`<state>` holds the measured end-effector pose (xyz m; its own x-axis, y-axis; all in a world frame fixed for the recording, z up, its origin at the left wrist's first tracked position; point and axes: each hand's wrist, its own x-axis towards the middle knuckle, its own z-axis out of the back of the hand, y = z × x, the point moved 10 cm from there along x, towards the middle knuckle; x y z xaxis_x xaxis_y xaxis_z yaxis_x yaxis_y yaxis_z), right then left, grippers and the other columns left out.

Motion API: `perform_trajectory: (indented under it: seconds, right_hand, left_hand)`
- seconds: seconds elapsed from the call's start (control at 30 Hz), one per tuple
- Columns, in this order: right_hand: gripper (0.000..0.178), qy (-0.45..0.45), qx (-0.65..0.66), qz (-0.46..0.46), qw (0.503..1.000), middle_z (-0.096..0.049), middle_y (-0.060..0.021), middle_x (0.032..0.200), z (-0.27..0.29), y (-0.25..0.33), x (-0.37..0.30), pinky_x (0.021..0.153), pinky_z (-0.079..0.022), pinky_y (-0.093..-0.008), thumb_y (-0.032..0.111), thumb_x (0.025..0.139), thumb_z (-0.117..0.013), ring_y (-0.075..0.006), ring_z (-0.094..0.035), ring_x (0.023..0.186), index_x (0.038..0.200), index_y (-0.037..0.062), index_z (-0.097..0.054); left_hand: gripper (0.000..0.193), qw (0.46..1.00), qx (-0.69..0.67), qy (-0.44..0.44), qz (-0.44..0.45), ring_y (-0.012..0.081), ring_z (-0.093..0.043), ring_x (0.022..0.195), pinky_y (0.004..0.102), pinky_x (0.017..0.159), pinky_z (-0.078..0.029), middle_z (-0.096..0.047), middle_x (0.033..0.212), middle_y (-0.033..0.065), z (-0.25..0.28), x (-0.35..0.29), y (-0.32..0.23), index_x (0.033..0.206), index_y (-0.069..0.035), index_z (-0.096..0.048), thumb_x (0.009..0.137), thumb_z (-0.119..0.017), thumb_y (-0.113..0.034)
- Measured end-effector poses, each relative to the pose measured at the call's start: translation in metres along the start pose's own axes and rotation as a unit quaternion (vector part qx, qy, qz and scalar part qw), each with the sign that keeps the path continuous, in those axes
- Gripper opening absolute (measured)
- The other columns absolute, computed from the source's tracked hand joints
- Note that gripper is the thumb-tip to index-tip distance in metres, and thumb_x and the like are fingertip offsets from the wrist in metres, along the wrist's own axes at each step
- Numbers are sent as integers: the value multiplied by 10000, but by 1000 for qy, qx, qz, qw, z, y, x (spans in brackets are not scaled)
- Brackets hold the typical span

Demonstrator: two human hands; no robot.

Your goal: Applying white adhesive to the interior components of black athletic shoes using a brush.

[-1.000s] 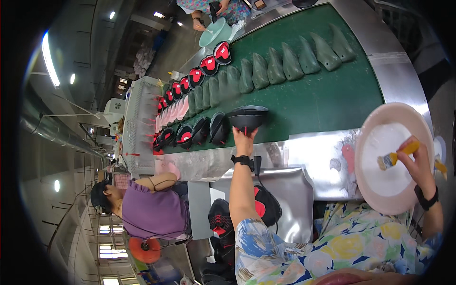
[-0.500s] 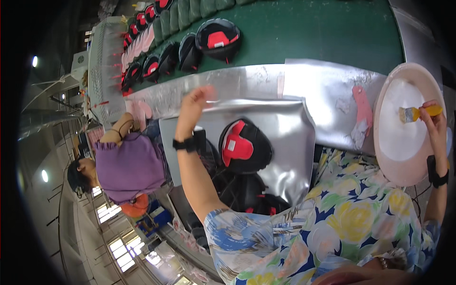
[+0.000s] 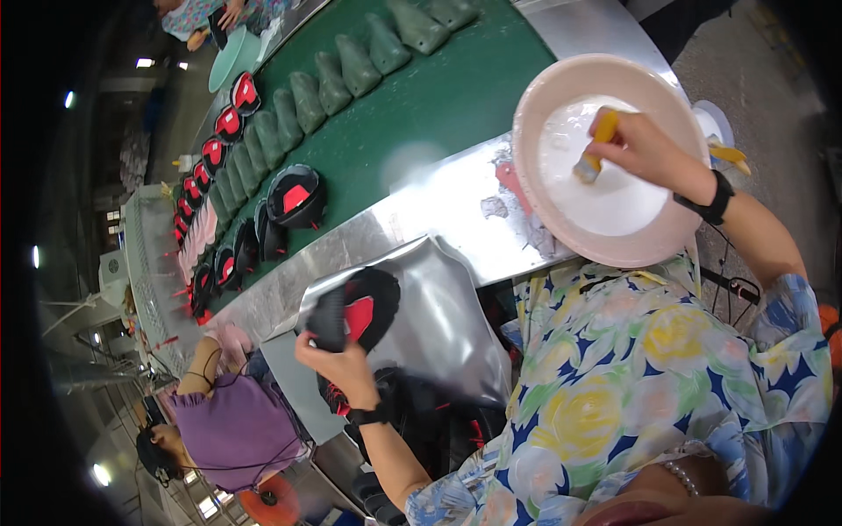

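Left hand (image 3: 344, 368) grips black-red upper (image 3: 358, 316) | right hand (image 3: 653, 156) holds brush (image 3: 605, 127) over basin (image 3: 531, 131) | upper row (image 3: 270, 230) already on belt (image 3: 421, 114), left; pile (image 3: 456, 422) near, not yet

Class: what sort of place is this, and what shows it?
Probably a shoe workshop: black and red shoe uppers and green forms like shoe lasts sit in rows on the bench, near a pink basin of white paste or liquid.

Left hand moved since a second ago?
Yes: the left hand has moved away from the green belt, back toward the person's side.
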<state>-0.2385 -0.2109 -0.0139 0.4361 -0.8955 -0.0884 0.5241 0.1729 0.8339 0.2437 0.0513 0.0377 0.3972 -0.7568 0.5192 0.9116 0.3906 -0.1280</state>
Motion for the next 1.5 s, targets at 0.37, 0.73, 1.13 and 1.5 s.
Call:
perform_trajectory:
  seconds: [0.37, 0.73, 1.13, 1.5]
  right_hand:
    - [213, 65, -18, 51, 996, -642, -191, 763, -47, 10, 5, 654, -489, -401, 161, 847, -712, -341, -636, 710, 887, -16, -599]
    - [236, 34, -109, 78, 990, -627, -172, 800, 20, -5, -15, 727, -485, -402, 192, 857, -723, -348, -623, 764, 910, 19, -571]
    - [232, -48, 100, 294, 950, -621, -109, 749, 84, 88, -10, 641, -481, -341, 169, 842, -728, -241, -627, 689, 872, 19, -553]
    - [371, -163, 89, 128, 974, -631, -200, 706, 89, 55, -19, 613, -485, -386, 292, 839, -715, -321, -642, 659, 851, -46, -563]
  left_hand:
    - [590, 779, -370, 505, 42, 376, -488, 1287, 395, 1091, -361, -478, 1351, 263, -97, -150, -102, 1359, -40, -330, 843, -607, 29]
    - [501, 790, -436, 389, 187, 278, -582, 1146, 416, 962, -497, -598, 1224, 139, -109, -25, -79, 1305, -62, -529, 832, -695, -56]
    - [464, 545, -668, 487, 140, 289, -585, 1157, 436, 965, -508, -583, 1268, 138, -148, 48, -256, 1331, -53, -504, 890, -621, -138]
    - [451, 671, -675, 289, 103, 298, -587, 1168, 454, 969, -518, -570, 1308, 137, -157, 57, -259, 1355, -44, -482, 943, -553, -213]
